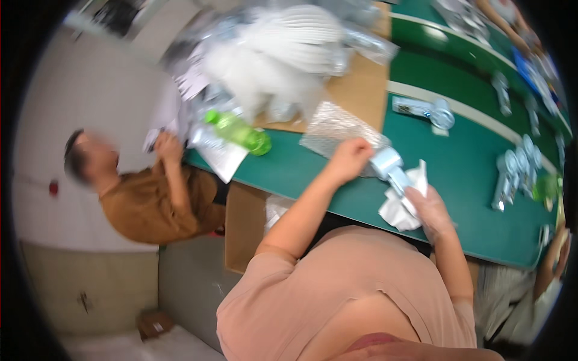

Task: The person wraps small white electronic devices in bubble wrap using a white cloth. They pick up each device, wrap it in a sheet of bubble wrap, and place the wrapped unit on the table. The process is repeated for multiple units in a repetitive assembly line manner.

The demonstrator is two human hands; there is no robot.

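My right hand (430, 210) is closed around the handle end of a light blue device (387, 163), which looks like a small handheld fan. A crumpled white cloth or tissue (400, 215) is bunched against the same hand. My left hand (352, 159) is curled closed just left of the device's wide end, over the near edge of a bubble-wrap pouch (337, 127). Whether its fingers pinch anything is hidden. A similar light blue fan (422, 111) lies farther back on the green table (463, 174).
Several similar fans (518, 165) stand at the right. A green bottle (239, 132) lies left, before piled white foam sleeves (289, 45) on cardboard (370, 78). An open carton (245, 225) is below the table edge. A person in brown (159, 201) stands left; others work at right.
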